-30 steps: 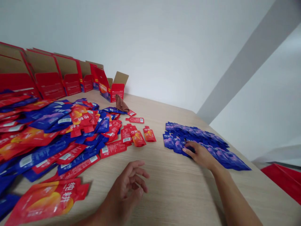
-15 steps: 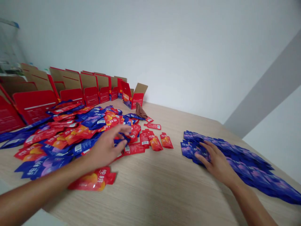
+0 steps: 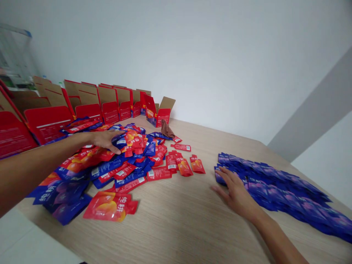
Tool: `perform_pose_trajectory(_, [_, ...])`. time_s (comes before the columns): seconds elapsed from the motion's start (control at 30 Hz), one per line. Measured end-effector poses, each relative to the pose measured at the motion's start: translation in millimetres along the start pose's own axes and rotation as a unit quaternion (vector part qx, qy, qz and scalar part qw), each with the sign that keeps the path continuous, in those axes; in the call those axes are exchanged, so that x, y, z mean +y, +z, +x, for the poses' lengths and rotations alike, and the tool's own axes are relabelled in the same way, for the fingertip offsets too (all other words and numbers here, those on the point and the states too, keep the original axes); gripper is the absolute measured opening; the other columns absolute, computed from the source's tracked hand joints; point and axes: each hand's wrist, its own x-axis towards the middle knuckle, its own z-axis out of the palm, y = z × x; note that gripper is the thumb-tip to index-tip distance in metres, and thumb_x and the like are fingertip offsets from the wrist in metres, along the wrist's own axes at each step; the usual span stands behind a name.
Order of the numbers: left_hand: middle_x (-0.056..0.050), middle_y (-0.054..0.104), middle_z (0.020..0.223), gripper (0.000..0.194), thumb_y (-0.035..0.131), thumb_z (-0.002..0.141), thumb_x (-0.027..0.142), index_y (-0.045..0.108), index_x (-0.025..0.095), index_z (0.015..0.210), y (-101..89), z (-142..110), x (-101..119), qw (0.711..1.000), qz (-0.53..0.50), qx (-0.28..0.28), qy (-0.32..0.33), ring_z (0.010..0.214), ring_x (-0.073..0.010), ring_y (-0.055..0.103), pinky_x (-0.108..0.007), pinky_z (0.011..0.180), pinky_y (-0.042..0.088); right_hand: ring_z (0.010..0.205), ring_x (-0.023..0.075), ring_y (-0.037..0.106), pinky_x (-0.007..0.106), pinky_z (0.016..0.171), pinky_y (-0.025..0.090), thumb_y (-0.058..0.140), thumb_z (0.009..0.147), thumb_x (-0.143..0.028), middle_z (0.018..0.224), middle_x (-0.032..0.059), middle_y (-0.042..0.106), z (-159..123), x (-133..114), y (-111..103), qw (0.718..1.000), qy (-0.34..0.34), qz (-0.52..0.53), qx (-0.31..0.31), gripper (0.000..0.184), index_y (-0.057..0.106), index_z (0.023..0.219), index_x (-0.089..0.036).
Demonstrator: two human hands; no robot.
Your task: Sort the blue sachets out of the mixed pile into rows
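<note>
My left hand reaches over the heap of red and blue spouted pouches, thumb and fingers apart around a blue pouch; no firm grip shows. My right hand is open, its fingers spread at the near-left end of the front row of blue pouches. Those pouches overlap in two long rows; the back row runs alongside. Between the hands lie a few loose red pouches, among them one with orange fruit and another. Closer to me lies a red pouch.
Open red cartons with brown insides line the left and back of the table. Another open carton stands apart at the back, a brown cloth before it. A white wall rises behind the table.
My left hand has moved back and left, deeper over the heap, and its fingers have spread. My right hand has drawn slightly left and towards me at the row's end.
</note>
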Motion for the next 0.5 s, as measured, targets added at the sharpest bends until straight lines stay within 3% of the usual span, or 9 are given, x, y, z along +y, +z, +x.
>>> perform_pose_trajectory(0.07, [-0.028,0.033,0.181,0.117,0.097,0.08,0.046,0.037,0.015,0.175,2.4,11.6,-2.3,1.0,0.006,-0.018,-0.007,0.166,-0.0466,0.038,-0.064,0.133,0.035,0.149,0.0434,0.061,0.072,0.122,0.049,0.056,0.109,-0.06,0.164,0.0245,0.058,-1.1,-0.5,0.5,1.0,0.003,-0.002,-0.004,0.059,0.063,0.153,-0.021])
perform_pose_trajectory(0.17, [-0.033,0.033,0.179,0.125,0.102,0.066,0.053,0.047,0.013,0.17,2.0,24.3,-4.2,0.999,0.015,-0.039,-0.02,0.165,-0.0539,0.036,-0.067,0.13,0.037,0.149,0.0429,0.061,0.068,0.121,0.052,0.058,0.109,-0.058,0.165,0.0245,0.057,-1.8,-0.8,0.9,1.0,0.004,0.008,-0.014,0.059,0.062,0.155,-0.02])
perform_pose_trajectory(0.23, [-0.031,0.039,0.177,0.112,0.102,0.068,0.05,0.056,0.014,0.164,-0.2,27.8,-3.8,0.999,0.021,-0.047,-0.016,0.164,-0.0523,0.038,-0.068,0.13,0.037,0.15,0.0416,0.061,0.064,0.122,0.053,0.06,0.109,-0.055,0.165,0.0239,0.057,-2.2,-0.9,1.5,1.0,0.003,0.015,-0.019,0.058,0.061,0.155,-0.02])
perform_pose_trajectory(0.4, [-0.017,0.061,0.165,0.058,0.094,0.088,0.031,0.073,0.015,0.139,-6.5,25.7,1.0,0.999,0.023,-0.046,0.001,0.154,-0.0386,0.055,-0.063,0.128,0.044,0.149,0.041,0.062,0.063,0.123,0.053,0.063,0.108,-0.047,0.167,0.0248,0.054,-3.8,-2.4,3.9,0.999,0.0,0.027,-0.03,0.054,0.06,0.155,-0.02])
perform_pose_trajectory(0.5, [-0.015,0.068,0.153,0.046,0.09,0.093,0.023,0.074,0.016,0.135,-7.5,26.3,5.1,1.0,0.007,-0.003,-0.009,0.142,-0.0367,0.065,-0.063,0.121,0.052,0.148,0.0414,0.062,0.064,0.122,0.054,0.062,0.108,-0.046,0.166,0.026,0.055,-4.0,-4.0,4.0,0.999,0.0,0.029,-0.026,0.053,0.06,0.154,-0.019])
